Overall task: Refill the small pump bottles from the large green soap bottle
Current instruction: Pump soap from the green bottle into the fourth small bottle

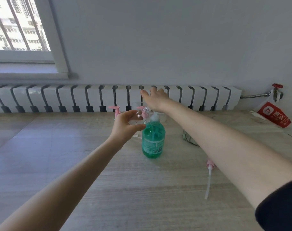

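A person's left hand (125, 125) grips a small clear bottle (138, 117), fingers and thumb curled round its body; its pump is off and its bare threaded neck tips right, toward the white pump head (154, 116) of the large green soap bottle (153, 140), evidently so that dispensed soap falls straight in. The right hand (156, 99) reaches over that pump head, palm down, fingers loosely extended and holding nothing; whether the palm already touches the pump cannot be told. The green bottle stands upright mid-table, well filled, just right of the held bottle. A loose pink pump (209, 174) with its long dip tube lies on the wooden table (75, 164) to the near right, probably set aside from the opened bottle. On the far side, before the radiator (75, 97), a pink-pumped bottle (116, 110) waits at left, a second pink pump (140, 108) showing beside it; filling looks barely begun, the held bottle appearing empty. A crumpled cloth (188, 139) sits at right.
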### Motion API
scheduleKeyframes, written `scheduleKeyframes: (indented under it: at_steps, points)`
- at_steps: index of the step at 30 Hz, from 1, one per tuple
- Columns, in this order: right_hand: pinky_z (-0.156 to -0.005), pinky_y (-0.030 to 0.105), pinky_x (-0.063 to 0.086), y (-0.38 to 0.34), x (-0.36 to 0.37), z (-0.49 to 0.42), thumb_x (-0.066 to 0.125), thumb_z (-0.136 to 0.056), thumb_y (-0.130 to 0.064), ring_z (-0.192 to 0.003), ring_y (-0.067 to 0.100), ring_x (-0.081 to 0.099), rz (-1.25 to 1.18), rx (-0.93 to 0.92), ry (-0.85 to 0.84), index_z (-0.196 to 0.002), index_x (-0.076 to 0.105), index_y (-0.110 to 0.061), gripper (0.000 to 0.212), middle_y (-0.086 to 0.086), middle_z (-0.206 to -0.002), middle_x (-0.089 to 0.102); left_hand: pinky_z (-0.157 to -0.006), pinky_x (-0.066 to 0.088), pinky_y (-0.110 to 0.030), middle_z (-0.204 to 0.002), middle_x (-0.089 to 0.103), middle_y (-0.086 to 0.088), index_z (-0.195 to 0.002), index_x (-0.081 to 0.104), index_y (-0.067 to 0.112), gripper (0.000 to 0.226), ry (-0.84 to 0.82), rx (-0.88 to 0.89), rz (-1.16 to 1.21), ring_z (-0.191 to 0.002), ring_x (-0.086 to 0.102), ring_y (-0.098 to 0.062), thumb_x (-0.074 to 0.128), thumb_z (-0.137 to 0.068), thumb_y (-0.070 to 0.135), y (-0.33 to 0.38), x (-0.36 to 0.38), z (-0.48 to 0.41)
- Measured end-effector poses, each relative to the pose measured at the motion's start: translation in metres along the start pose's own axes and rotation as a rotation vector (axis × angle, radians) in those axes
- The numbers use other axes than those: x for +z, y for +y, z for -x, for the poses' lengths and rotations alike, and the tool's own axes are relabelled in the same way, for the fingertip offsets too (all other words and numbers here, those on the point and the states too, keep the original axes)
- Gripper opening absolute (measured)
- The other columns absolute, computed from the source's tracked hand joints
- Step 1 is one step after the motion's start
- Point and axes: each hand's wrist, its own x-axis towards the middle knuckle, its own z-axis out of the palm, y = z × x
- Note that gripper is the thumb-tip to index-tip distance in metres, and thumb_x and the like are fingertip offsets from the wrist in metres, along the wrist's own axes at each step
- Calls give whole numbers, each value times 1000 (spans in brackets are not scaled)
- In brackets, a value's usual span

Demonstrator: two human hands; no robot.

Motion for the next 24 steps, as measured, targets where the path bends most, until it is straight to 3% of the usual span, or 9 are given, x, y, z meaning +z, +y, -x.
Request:
scheduleKeyframes:
  at_steps: [14,24]
  points:
    - [-112,54,23,9,13,-7,13,-85,-76,-140,35,23,-86,-9,-112,-151,18,-20,86,15,-154,18,-83,51,-18,-99,68,5,-114,62,12,50,7,22,-24,-93,64,-3,77,-69,-3,-7,1,-4]
    - [-110,59,21,9,19,-8,13,-82,-79,-140,38,22,12,16,-88,-151,16,-24,88,15,-155,15,-83,53,-22,-100,69,3,-107,62,22,47,8,14,-3,-95,65,-6,77,-70,-3,-14,4,-3]
